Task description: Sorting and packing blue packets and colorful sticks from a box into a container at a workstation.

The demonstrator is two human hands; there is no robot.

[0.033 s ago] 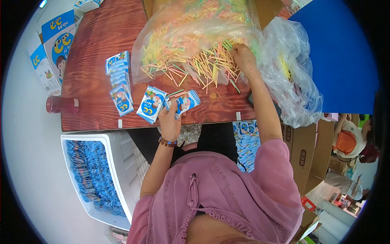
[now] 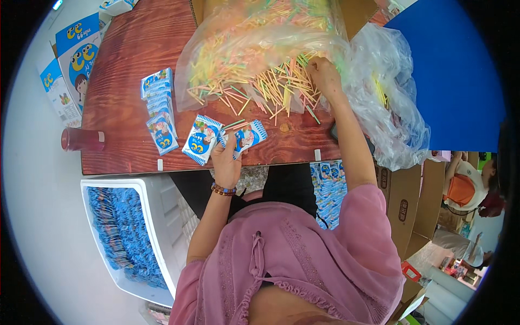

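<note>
My left hand point(image 2: 226, 157) is closed on a small blue-and-white packet point(image 2: 250, 137) above the table's near edge. A few thin coloured sticks point(image 2: 236, 124) show at that packet's upper left side. Beside it is another blue-and-white packet point(image 2: 202, 140), close to my left fingers. Farther right, my right hand point(image 2: 326, 77) reaches into a loose pile of thin pastel sticks point(image 2: 281, 86), its fingers bent together. Whatever lies between those fingertips is too small to make out. The pile spills from a large clear plastic bag point(image 2: 189, 70).
A column of similar packets point(image 2: 158, 103) lies on the wooden table point(image 2: 127, 49) to the left. A reddish cylinder point(image 2: 84, 140) rests at the left edge. Below stands a white foam box point(image 2: 157, 216) full of packets. Crumpled plastic point(image 2: 390, 92) and a dark object point(image 2: 335, 131) are near my right forearm.
My right hand has shifted very slightly at the stick pile. A person in the background at the right has moved a little. My left hand and its packet stay in place.
</note>
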